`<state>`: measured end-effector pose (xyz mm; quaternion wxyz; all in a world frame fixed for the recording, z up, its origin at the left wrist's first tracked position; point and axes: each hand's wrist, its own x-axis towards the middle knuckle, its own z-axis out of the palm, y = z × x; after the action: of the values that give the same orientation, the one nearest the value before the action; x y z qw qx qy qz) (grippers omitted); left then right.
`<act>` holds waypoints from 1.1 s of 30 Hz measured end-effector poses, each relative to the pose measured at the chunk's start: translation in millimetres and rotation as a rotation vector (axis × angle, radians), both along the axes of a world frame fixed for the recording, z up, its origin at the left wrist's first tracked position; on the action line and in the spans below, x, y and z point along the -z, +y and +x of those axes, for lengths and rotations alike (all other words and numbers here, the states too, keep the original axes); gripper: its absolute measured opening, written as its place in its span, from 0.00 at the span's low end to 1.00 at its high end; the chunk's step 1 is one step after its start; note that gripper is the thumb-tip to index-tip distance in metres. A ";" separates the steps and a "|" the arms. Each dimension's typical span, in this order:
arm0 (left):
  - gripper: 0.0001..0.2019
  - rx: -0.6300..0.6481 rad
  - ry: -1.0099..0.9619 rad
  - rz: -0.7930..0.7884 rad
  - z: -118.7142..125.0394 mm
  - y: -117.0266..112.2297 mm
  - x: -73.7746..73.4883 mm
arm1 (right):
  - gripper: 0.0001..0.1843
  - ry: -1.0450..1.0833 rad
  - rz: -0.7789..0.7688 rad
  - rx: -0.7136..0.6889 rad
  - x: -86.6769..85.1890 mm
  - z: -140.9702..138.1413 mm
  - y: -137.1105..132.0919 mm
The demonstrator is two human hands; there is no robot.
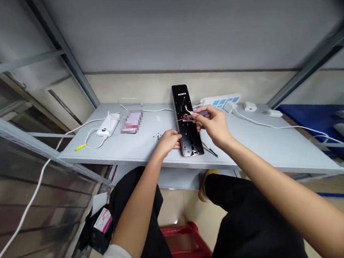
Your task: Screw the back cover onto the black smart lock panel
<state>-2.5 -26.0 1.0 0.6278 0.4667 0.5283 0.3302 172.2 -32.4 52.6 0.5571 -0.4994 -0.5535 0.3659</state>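
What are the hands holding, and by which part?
The right hand pinches a small tool by its purple handle above the black panel; the left hand rests on the panel's left edge.

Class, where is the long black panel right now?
Head view: the black panel lies centrally on the white table, left hand on its left edge, right hand holding a small tool above it.

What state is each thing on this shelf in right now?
black panel, lying flat on the shelf, a white wire showing on top
small tool, pinched in the right hand, held level over the panel
left hand, fingers curled against the panel's left edge
screws, loose beside the panel
white device, cable attached
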 end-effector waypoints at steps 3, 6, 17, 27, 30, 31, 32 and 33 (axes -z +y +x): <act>0.03 -0.022 0.156 0.113 8.4 -10.1 4.8 | 0.11 -0.128 0.021 -0.093 7.9 -14.0 18.6; 0.14 -0.064 0.490 0.359 20.4 -25.0 6.7 | 0.07 -0.388 0.092 -0.193 10.4 -29.8 34.8; 0.26 0.004 0.504 0.353 18.5 -30.7 1.2 | 0.04 -0.585 0.151 -0.356 27.0 -60.3 61.0; 0.15 -0.028 0.514 0.426 13.8 -23.6 12.0 | 0.09 -0.304 0.074 -0.245 9.5 -49.3 48.8; 0.10 -0.067 0.556 0.445 14.2 -18.8 13.7 | 0.12 -0.081 0.064 -0.178 1.5 -31.8 38.9; 0.08 -0.088 0.565 0.464 14.8 -17.1 15.0 | 0.13 -0.006 0.071 -0.138 -0.2 -24.3 35.1; 0.05 -0.109 0.570 0.490 15.5 -15.5 16.5 | 0.13 0.073 0.073 -0.094 -1.1 -16.4 31.2; 0.04 -0.126 0.570 0.514 16.2 -14.0 18.3 | 0.14 0.152 0.068 -0.051 -1.0 -8.5 27.3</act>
<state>13.7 -39.9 -17.3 0.2970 0.6485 0.6093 0.3465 163.6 -5.1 53.6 0.6046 -0.4369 -0.5342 0.3978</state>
